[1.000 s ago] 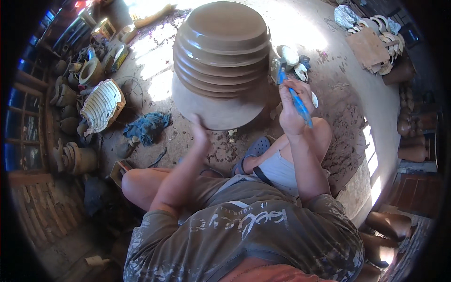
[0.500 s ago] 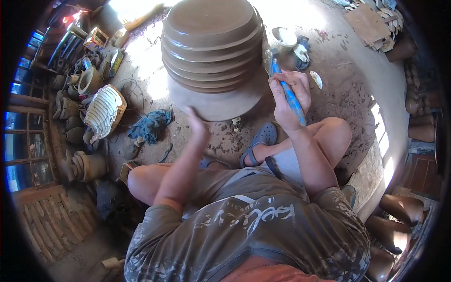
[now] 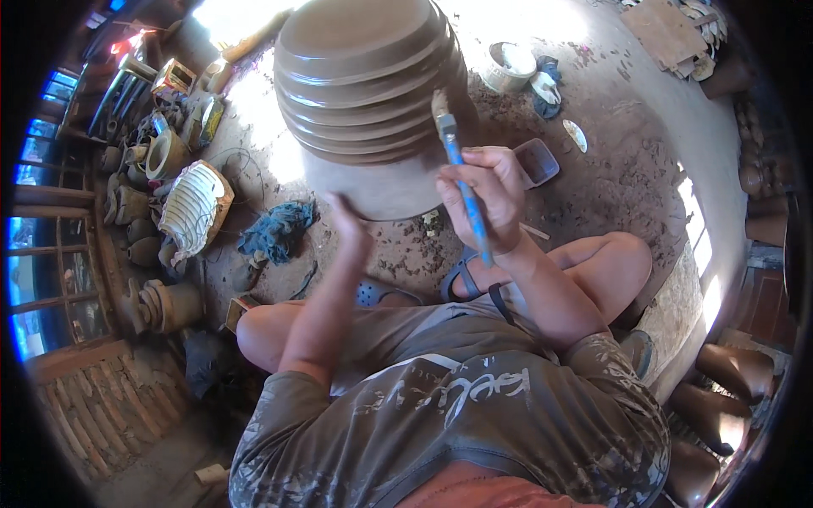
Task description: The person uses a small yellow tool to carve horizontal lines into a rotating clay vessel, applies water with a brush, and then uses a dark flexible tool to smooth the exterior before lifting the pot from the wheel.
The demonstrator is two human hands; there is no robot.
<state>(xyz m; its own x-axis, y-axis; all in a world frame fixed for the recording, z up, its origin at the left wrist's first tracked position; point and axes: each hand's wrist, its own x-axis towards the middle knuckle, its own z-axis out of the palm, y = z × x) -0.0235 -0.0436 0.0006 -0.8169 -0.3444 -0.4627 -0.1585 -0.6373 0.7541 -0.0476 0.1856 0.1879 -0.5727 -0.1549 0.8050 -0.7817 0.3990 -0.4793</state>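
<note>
A large brown clay pot [image 3: 356, 59] with ridged bands stands upside down on a round disc [image 3: 356, 190]. My right hand [image 3: 481, 195] grips a blue-handled brush [image 3: 452, 148], bristles up, its tip against or just in front of the pot's right side. My left hand [image 3: 347, 218], blurred, rests at the disc's front edge with fingers stretched out. A clear plastic tub [image 3: 535, 162] sits right of the disc.
A white bucket [image 3: 508, 76], rags [image 3: 275, 229], a white ridged mould [image 3: 196, 212] and piled pots [image 3: 165, 157] lie around. More pots [image 3: 724, 419] line the right side. My crossed legs [image 3: 605, 267] are below the disc.
The brush has moved left across the pot's right side, uncovering the plastic tub. The view has shifted slightly, so the pot appears farther left and higher. My left hand stays at the disc's edge.
</note>
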